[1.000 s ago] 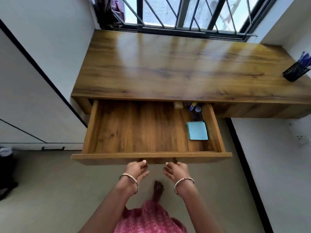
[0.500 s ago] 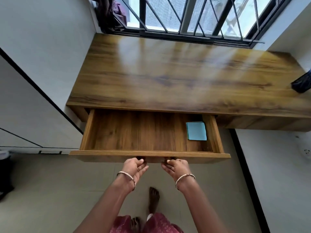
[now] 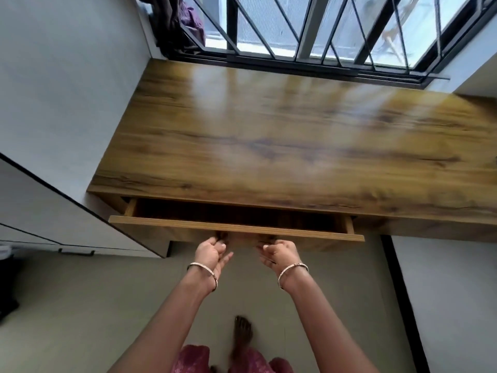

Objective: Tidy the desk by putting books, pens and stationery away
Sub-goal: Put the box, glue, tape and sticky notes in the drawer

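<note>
The wooden desk (image 3: 269, 146) has a bare, glossy top under the window. Its drawer (image 3: 236, 228) sticks out only a little, showing a narrow dark gap; whatever lies inside is hidden. My left hand (image 3: 211, 251) and my right hand (image 3: 279, 254) are side by side at the middle of the drawer front, fingers curled under its lower edge. Each wrist wears a bangle.
A barred window (image 3: 309, 30) runs along the desk's far edge, with purple cloth (image 3: 188, 20) hanging at its left. A white cabinet (image 3: 53, 205) stands to the left, next to a dark bin (image 3: 5, 281). My bare foot (image 3: 242, 335) is on the floor below.
The drawer has slid most of the way in under the desk with both hands on its front. The blue pad and pens inside are no longer visible, and the pen holder has left view.
</note>
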`<state>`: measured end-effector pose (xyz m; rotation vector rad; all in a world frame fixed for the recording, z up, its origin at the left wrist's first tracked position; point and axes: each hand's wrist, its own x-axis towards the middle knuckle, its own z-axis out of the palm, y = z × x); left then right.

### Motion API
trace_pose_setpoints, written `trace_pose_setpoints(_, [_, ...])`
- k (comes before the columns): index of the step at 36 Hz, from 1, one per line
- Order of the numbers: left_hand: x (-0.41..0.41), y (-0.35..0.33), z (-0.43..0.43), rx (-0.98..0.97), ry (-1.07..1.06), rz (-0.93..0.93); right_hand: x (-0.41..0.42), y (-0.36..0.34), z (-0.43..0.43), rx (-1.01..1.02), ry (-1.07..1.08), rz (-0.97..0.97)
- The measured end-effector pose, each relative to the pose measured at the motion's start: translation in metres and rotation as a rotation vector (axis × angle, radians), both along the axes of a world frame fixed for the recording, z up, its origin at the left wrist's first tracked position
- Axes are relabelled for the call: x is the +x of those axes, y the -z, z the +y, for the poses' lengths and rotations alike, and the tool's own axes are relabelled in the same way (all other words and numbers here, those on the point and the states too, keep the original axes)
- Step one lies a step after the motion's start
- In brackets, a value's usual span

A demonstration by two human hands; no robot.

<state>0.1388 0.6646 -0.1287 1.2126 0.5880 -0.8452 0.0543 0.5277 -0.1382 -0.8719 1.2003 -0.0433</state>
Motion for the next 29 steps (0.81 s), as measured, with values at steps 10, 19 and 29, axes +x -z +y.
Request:
trace_pose_setpoints(10, [0.041, 0.014, -0.035, 0.042, 0.034, -0.026, 0.038, -0.004, -0.037, -0.023, -0.065, -0.042])
trace_pose_setpoints(19, [0.05, 0.01, -0.043, 0.026, 0.066, -0.023, 0.046, 0.003, -0.05, -0.032, -0.116, -0.016])
trace_pose_setpoints(29, [0.024, -0.005, -0.032, 0.184, 0.28, -0.14, 0.008, -0.02, -0.036, -0.187, -0.121, -0.017])
